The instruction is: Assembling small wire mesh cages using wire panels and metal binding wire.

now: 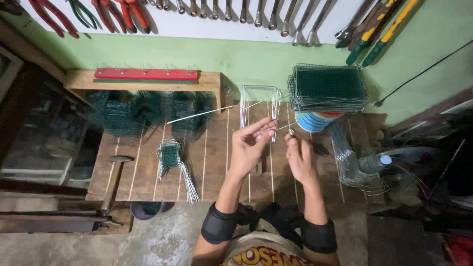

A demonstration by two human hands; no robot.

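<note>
My left hand is raised over the wooden workbench, fingers pinched on a long thin wire that runs up and left. My right hand sits beside it and grips a small dark-handled tool, its tip meeting the wire near my left fingertips. A bent wire frame stands just behind both hands.
A stack of green mesh panels rests on a blue can at the right. Folded green mesh lies at the back left, a small mesh piece with wires nearer, a hammer at the left edge. Pliers and wrenches hang on the wall.
</note>
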